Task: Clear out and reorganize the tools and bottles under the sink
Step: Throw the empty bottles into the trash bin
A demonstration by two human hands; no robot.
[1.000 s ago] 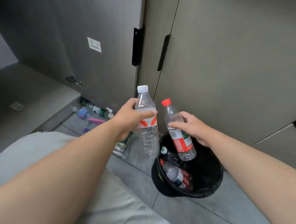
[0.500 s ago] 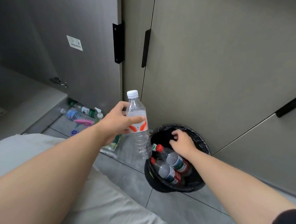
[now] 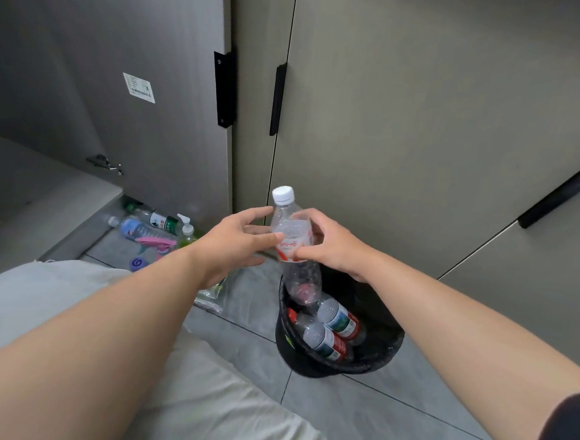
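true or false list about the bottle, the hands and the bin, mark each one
1. The held bottle has a white cap. True.
2. The black bin is empty. False: two red-labelled bottles lie in it.
3. The right hand grips the held bottle. True.
4. The held bottle lies flat on the floor. False: it is roughly upright, its base at the bin's mouth.

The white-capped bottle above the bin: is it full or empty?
Empty, it seems: the white-capped bottle shows no water level, and the black bin is visible through it.
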